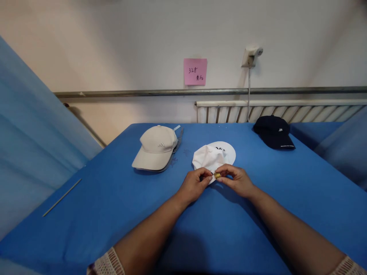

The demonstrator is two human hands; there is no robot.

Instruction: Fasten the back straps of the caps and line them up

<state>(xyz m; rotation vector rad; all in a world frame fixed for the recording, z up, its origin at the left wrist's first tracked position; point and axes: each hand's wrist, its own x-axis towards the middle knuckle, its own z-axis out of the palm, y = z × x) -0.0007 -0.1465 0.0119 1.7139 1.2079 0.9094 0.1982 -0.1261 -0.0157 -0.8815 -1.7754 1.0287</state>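
White cap (pixel 205 156) lies brim away on the blue surface (pixel 160 217), just beyond the fingers, its crown slumped. The left hand (pixel 194 185) has thumb and forefinger nearly closed, pinching the near edge of the cap. Right beside it, the right hand (pixel 237 182) nips a small gold-coloured piece (pixel 218 175) between its fingertips, close against the cap.

From where I stand I can't tell what that piece is, or whether it's fixed to the cap; the fingers cover the join. Dark lettering on the brim is partly hidden by the crown, and both forearms are cut off below.

Left of the fingers and a bit farther off sits a beige cap (pixel 157 142), something grey peeking from beneath. A dark cap (pixel 271 130) lies well off to their right, beyond them. Far left of them is a thin stick (pixel 61 198).
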